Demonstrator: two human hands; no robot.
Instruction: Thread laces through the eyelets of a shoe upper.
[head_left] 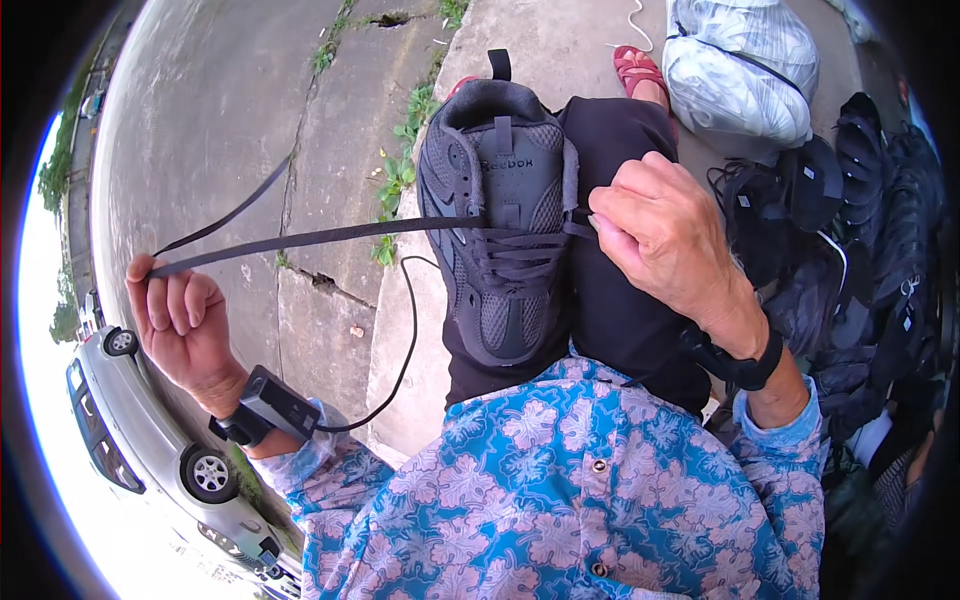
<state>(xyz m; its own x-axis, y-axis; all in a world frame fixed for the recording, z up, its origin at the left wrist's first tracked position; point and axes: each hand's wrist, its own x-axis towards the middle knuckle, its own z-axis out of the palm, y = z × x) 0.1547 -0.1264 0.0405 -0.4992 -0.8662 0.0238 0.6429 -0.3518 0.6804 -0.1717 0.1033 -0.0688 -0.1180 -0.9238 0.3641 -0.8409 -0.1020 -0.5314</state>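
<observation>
Left hand (185,315) pinches a taut lace (330,238), right hand (655,230) pinches lace beside the shoe (508,190); an uneven tug could tip it off the person's legs (622,295).

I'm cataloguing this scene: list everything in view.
Sneaker: one, dark grey, lap
Lace: one, dark grey, left of sneaker
Shoes: many, mostly black, right
Bag: one, whitish, upper right
Cord: one, white, top
Car: at least one, silver, left
Pavement: one, grey, upper left
Plants: several, green, upper left
Cable: one, black, by left wrist
Wrist devices: two, black, wrists
Sandal: at least one, red, top
Trousers: one, black, under sneaker
Shirt: one, blue-pink, bottom
Left hand: one, bare, pinching lace
Right hand: one, bare, beside sneaker
</observation>
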